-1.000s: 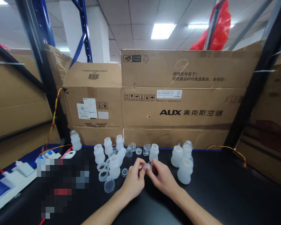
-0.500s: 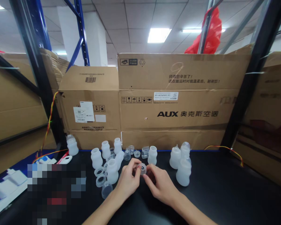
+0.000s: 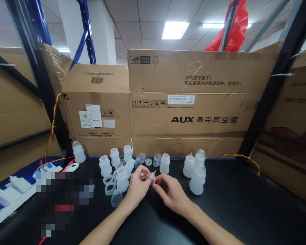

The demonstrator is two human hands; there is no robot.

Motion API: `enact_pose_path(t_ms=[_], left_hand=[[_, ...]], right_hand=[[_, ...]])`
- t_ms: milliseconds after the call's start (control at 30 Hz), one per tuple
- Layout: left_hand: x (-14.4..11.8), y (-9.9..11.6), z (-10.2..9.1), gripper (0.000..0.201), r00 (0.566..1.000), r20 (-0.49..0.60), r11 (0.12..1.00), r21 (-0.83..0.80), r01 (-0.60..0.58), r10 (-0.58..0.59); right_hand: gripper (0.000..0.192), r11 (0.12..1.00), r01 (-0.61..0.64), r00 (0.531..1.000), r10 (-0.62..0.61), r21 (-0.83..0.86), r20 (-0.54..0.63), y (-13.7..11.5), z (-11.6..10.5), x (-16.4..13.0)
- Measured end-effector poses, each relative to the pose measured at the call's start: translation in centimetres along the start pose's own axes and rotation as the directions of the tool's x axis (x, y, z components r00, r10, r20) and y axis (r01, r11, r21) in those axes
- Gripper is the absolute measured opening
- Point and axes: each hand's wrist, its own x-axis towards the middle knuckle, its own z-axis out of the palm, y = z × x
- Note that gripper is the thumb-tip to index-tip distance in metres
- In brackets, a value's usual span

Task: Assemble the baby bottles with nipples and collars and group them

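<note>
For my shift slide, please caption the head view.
Left hand holding a small translucent part, right hand close beside it, with bottles on both sides of the black table.

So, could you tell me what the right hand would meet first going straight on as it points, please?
The right hand would probably meet the small translucent piece in the left hand, though depth is unclear.

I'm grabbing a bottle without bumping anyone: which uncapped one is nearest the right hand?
The one standing alone behind the right hand, an upright bottle; the other uncapped bottles cluster left of the left hand.
</note>
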Motion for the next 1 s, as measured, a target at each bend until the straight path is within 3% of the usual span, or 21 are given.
enact_pose_path(t_ms=[300, 533, 700, 867, 1000], left_hand=[[-0.3, -0.3, 0.1, 0.027, 0.998, -0.024, 0.993, 0.103, -0.058, 0.06], [-0.8, 0.0, 0.4, 0.018, 0.996, 0.051, 0.993, 0.092, -0.08, 0.075], [-1.3, 0.9, 0.8, 0.029, 0.98, 0.2, 0.996, 0.088, 0.008, -0.026], [-1.6, 1.7, 0.7, 0.036, 0.932, 0.354, 0.992, -0.061, 0.107, -0.079], [-1.1, 1.9, 0.6, 0.043, 0.943, 0.307, 0.972, -0.153, 0.179, -0.126]], right_hand=[[0.013, 1.0, -0.022, 0.999, 0.022, -0.005, -0.023, -0.7, 0.0, 0.0], [0.013, 0.989, 0.086, 0.988, -0.101, -0.118, -0.121, -0.6, 0.0, 0.2], [0.018, 0.987, 0.055, 0.982, -0.08, -0.148, -0.171, 0.4, -0.6, 0.4], [0.017, 0.985, 0.078, 0.973, -0.109, -0.155, -0.202, 1.3, -1.3, 0.7], [0.019, 0.989, 0.105, 0.964, -0.128, -0.107, -0.231, 1.3, -1.3, 0.7]])
